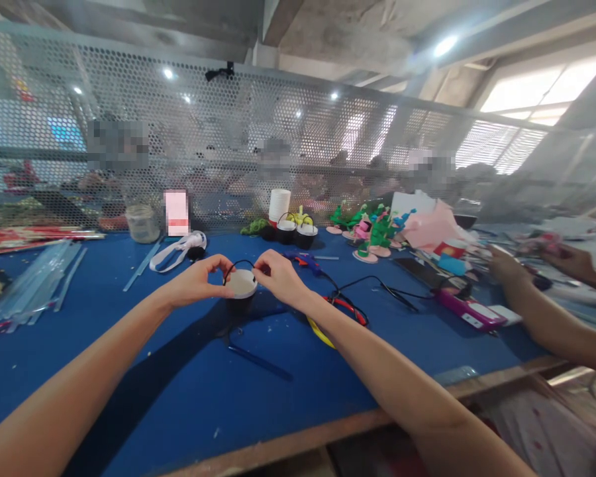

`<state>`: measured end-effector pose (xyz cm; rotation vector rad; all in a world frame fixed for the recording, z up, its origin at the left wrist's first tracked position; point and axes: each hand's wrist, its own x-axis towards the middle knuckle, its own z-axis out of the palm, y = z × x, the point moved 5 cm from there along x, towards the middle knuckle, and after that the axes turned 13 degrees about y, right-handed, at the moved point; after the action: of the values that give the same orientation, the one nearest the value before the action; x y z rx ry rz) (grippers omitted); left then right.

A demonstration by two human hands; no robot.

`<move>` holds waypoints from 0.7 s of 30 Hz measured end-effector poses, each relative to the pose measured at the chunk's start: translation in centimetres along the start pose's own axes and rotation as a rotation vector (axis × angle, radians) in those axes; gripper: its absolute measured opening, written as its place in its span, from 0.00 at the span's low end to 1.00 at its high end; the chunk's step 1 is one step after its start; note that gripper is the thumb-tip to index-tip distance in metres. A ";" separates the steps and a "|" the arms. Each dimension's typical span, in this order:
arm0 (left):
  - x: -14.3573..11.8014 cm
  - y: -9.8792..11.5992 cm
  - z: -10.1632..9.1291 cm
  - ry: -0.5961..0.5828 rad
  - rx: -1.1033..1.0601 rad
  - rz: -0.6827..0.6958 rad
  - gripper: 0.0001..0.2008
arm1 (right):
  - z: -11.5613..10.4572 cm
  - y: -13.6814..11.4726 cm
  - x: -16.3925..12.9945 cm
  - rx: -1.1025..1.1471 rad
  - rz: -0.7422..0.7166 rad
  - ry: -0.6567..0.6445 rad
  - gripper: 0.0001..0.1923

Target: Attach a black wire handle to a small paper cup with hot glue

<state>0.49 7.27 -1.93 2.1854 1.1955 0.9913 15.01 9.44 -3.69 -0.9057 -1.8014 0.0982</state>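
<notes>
While my left hand (pixel 198 281) and right hand (pixel 278 278) pinch the wire handle (pixel 238 264) ends against the white-lidded black pot (pixel 241 289), seating both ends evenly comes next.

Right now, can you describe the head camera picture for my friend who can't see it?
Two bare hands, the left hand and the right hand, pinch a thin black wire handle over a small black pot with a white top, above a blue table. A glue gun, more pots and another person's arm lie beyond.
</notes>
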 end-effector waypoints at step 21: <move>-0.5 -0.6 0.3 0.096 0.103 0.042 0.14 | 0.2 -0.3 0.2 -0.020 0.010 -0.024 0.06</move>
<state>0.20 7.14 -2.69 2.2733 1.2749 1.0858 14.67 9.38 -3.49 -0.9311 -1.8229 0.0977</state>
